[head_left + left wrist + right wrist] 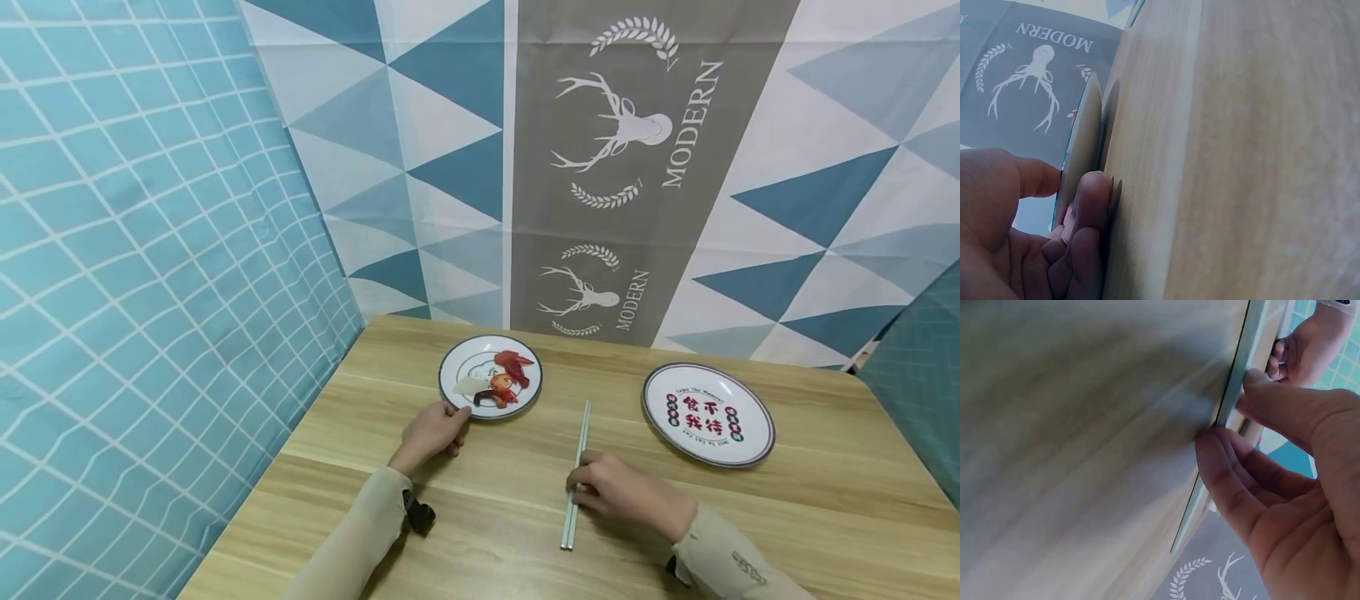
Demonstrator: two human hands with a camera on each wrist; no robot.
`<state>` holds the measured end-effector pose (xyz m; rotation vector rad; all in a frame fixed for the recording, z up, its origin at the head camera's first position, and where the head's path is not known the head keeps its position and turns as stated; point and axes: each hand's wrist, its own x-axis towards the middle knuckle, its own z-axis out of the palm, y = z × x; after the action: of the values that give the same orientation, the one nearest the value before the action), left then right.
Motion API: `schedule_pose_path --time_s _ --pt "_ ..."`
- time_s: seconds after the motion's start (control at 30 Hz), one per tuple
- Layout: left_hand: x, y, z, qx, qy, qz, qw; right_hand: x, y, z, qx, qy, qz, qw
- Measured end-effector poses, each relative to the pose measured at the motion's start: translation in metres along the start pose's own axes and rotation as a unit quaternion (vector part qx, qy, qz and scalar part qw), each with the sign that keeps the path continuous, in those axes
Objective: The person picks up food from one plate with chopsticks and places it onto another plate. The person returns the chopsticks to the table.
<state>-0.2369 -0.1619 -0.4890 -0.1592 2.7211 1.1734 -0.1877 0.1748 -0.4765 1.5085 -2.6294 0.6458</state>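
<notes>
In the head view a small white plate (457,367) with a dark rim carries several food pieces: red-brown ones (513,367), an orange-red one and a pale one (470,385). My left hand (433,429) pinches its near-left rim. The left wrist view shows the thumb on the upper face of the plate (1085,134) and curled fingers (1092,200) under its edge. A pair of pale green chopsticks (582,433) lies on the table, and my right hand (630,493) pinches them near the middle. Thumb and fingertips (1213,450) sit on either side of the chopsticks (1241,356) in the right wrist view.
A larger white plate (708,392) with red characters and a dark rim stands to the right on the wooden table (495,500). Patterned cloth (450,167) hangs behind the table, and a blue checked cloth (150,250) hangs along the left side.
</notes>
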Motion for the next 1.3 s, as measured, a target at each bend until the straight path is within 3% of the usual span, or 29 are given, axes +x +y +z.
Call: schedule_pose_path --time_s 0.43,0.83,1.3 --pt "-0.004 0.0 0.0 -0.005 -0.002 0.007 1.0 0.001 0.007 -0.004 0.003 0.011 -0.028 0.9995" --pt "-0.004 -0.001 -0.003 -0.017 -0.022 0.009 0.9996 -0.002 0.005 0.0 0.001 0.004 0.008 1.0" --pt "-0.009 -0.005 0.0 -0.026 -0.014 0.046 0.9985 -0.004 0.004 0.002 -0.002 0.008 0.02 0.9998"
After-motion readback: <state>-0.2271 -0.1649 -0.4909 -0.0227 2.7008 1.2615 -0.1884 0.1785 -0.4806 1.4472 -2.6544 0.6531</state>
